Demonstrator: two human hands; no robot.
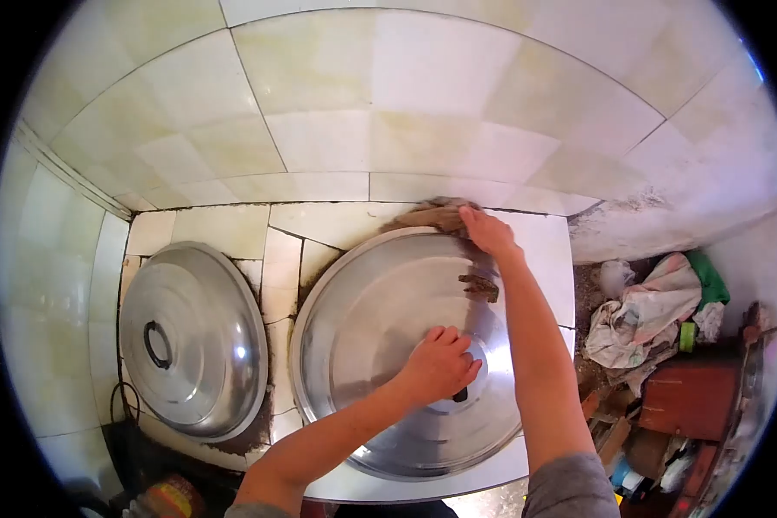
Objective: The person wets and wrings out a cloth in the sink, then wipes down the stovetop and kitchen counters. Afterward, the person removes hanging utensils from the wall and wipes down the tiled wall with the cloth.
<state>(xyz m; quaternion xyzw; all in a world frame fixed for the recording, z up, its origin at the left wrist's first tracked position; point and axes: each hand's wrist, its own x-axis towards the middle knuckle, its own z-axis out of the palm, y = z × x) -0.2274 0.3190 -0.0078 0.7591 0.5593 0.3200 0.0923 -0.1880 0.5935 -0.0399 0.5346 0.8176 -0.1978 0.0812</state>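
Note:
A large round metal lid [380, 302] lies on the tiled counter. My left hand [440, 367] is closed over the dark handle at the lid's middle; part of the handle [460, 395] shows below the fingers. At the lid's far edge, my right hand [485, 230] holds a crumpled brown cloth [432, 216] against the tiles by the wall. A small dark brown piece [479, 287], too unclear to name, appears over the lid between my two hands.
A smaller metal lid [198, 345] with a black handle sits on the counter [220, 226] at left. Tiled walls [319, 69] rise behind and at left. Right of the counter are a crumpled sack [643, 315], a reddish-brown box [686, 397] and assorted clutter. A jar [174, 496] stands at lower left.

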